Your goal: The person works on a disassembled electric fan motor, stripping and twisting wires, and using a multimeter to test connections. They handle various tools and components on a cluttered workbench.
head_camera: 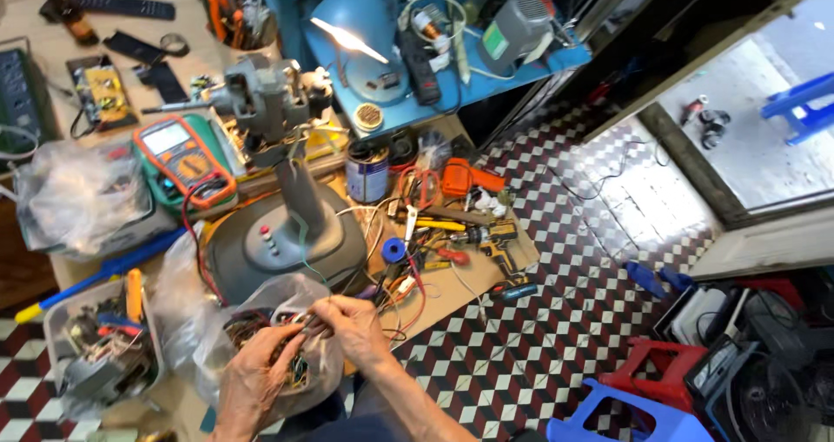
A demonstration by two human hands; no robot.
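My left hand point(261, 371) and my right hand point(352, 327) meet over a clear plastic bag point(217, 338) full of tangled wires and small parts. Both hands pinch a small bundle of wires point(311, 322) between their fingertips, just above the bag's opening. Right behind the bag stands a grey fan base point(269, 246) with a slanted neck and a bare fan motor point(265, 99) on top. Coloured wires run from the base toward my hands.
An orange multimeter point(182, 151) lies left of the fan. A clear box of parts point(100, 346) sits at the lower left. A cordless drill point(499, 246), pliers and a tin can point(367, 172) crowd the bench's right edge. A lit blue desk lamp point(356, 29) stands behind. Plastic stools point(651, 372) stand on the checkered floor.
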